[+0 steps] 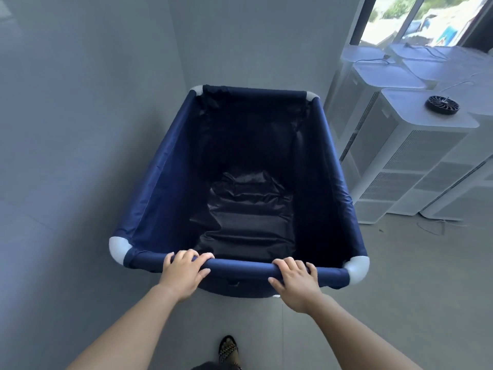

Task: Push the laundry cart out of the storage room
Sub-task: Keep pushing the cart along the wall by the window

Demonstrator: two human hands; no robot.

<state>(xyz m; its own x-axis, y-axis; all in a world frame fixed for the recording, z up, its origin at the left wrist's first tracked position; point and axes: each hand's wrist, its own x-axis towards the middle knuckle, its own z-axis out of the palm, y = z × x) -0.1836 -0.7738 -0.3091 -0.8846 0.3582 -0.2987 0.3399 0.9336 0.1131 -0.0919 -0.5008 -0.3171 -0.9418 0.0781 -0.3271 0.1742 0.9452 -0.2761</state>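
Note:
The laundry cart [170,166] is a deep navy fabric bin on a tube frame with white corner joints. It stands right in front of me, its far end close to the grey wall corner. Its inside is dark with nothing in it. My left hand [184,271] wraps over the near top rail, left of centre. Further right on the same rail, my right hand [296,279] grips it too. The cart's wheels are hidden under the fabric.
A grey wall [80,129] runs close along the cart's left side. Several white tower appliances [400,156] stand packed to the right, one with a small black fan [442,104] on top. A window [416,20] is behind them. My sandalled foot [228,348] is on the grey floor.

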